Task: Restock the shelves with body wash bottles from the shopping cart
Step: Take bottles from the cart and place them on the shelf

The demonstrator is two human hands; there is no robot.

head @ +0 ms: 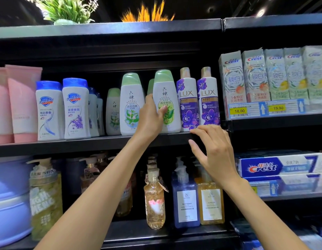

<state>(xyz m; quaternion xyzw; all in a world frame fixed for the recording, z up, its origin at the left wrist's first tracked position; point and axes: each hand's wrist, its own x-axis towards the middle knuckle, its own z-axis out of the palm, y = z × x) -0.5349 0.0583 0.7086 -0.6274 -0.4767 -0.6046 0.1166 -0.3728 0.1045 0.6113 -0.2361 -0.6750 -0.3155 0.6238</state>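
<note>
A white body wash bottle with a green cap (167,94) stands on the middle shelf (102,144). My left hand (150,120) grips its lower left side, thumb on the label. My right hand (213,152) hovers with spread fingers just below the shelf edge, under two purple Lux bottles (188,100), and holds nothing. A matching green-capped bottle (131,105) stands to the left, with a smaller one (113,112) behind it. The shopping cart is out of view.
Blue-capped Safeguard bottles (75,109) and pink tubes (23,103) fill the shelf's left part. Crest toothpaste boxes (256,76) sit on the right shelf with price tags (239,110). Pump bottles (185,199) line the lower shelf. Artificial plants (70,9) top the unit.
</note>
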